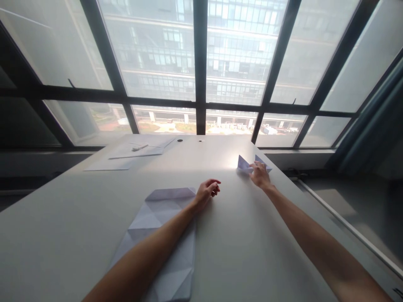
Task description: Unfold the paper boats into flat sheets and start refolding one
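My right hand point(260, 174) reaches to the right edge of the table and grips a small folded paper piece point(244, 164) with pointed corners standing up on both sides. Part of that paper is hidden behind my fingers. Nearer the middle, my left hand point(208, 192) is loosely curled just above the tabletop, with nothing seen in it. Under my left forearm lies a large creased sheet of white paper point(170, 214), its far edge folded over and its lower corners folded in. The forearm covers part of this sheet.
The white table point(233, 251) runs up to a window wall. At its far left lie several flat paper sheets point(107, 164) with a small white stick-like object point(140, 147) on top. Two round holes point(179, 140) are near the far edge. A blue-grey curtain point(362, 130) hangs at right.
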Demonstrator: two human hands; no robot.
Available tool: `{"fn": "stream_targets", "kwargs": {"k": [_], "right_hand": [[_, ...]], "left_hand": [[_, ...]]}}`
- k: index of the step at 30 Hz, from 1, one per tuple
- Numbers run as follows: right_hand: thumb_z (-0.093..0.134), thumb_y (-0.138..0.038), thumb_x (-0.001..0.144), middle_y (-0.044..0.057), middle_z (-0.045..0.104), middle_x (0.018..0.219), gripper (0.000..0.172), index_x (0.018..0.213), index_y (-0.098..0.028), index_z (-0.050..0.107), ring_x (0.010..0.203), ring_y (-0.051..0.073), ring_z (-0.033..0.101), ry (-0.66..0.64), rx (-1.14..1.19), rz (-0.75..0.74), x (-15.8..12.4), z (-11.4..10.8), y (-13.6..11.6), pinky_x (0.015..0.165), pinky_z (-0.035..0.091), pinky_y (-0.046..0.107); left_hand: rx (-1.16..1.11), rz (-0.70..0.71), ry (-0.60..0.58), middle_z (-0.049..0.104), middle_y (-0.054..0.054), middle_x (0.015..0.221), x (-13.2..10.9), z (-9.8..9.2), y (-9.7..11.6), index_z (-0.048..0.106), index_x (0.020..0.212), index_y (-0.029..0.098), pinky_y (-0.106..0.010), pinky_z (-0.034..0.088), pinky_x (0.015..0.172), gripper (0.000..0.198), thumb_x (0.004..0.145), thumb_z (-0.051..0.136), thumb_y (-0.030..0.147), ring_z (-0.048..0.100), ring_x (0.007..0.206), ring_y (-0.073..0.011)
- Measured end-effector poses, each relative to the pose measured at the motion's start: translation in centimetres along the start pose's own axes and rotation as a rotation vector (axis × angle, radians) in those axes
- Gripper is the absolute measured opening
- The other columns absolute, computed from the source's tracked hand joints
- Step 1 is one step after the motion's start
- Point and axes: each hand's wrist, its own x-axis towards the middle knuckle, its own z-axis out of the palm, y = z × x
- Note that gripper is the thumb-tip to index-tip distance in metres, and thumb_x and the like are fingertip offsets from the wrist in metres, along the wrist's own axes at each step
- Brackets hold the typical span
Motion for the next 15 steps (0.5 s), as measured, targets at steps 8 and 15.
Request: {"fn": "stream_targets", "kwargs": {"k": [8, 15], "right_hand": [[0.056, -0.016, 0.089, 0.010, 0.068, 0.104, 0.010, 0.089, -0.019, 0.065, 0.103, 0.025, 0.058, 0.142, 0.199, -0.199, -6.7, 0.2, -4.7, 0.086, 0.049, 0.034], [0.060, -0.017, 0.089, 0.006, 0.069, 0.098, 0.010, 0.083, -0.022, 0.066, 0.097, 0.024, 0.059, 0.000, 0.410, -0.436, -14.8, -1.4, -10.1, 0.081, 0.049, 0.034]], "left_hand": [[-0.016, 0.039, 0.094, 0.053, 0.003, 0.074, 0.0, 0.5, -0.1, 0.062, 0.107, 0.017, -0.020, 0.038, 0.050, 0.047, 0.075, 0.075, 0.049, 0.048, 0.056, -0.0089], [0.149, 0.083, 0.209, 0.048, 0.005, 0.068, -0.2, 0.3, -0.3, 0.056, 0.104, 0.019, -0.021, 0.038, 0.049, 0.032, 0.078, 0.068, 0.033, 0.048, 0.056, -0.0113]]}}
